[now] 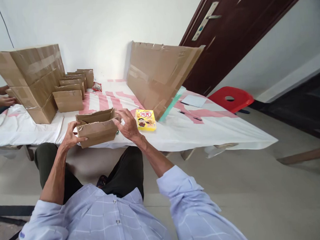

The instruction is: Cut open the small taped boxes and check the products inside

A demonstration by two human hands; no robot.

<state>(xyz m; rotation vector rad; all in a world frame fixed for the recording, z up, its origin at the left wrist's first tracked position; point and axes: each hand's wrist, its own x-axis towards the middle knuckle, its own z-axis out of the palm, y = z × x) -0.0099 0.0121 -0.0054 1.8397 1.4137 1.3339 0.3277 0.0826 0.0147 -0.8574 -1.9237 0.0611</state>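
Observation:
A small open-topped cardboard box (98, 133) stands near the table's front edge, between my hands. My left hand (71, 135) grips its left end, with the thumb on the front face and the fingers at the rim. My right hand (127, 125) is at its right end, fingers bent and touching the top edge of that side. Just right of my right hand, a yellow printed box (146, 120) lies on the cloth. Behind and left of the held box, several similar small cardboard boxes (69, 101) stand in a row.
Large taped cartons (34, 74) are stacked at the left, with a person's hands (4, 102) beyond them. A tall cardboard panel (160, 72) leans behind the yellow box. Pens, paper (194, 100) and a red stool (231, 98) are at the right; a small red packet (97, 86) lies behind.

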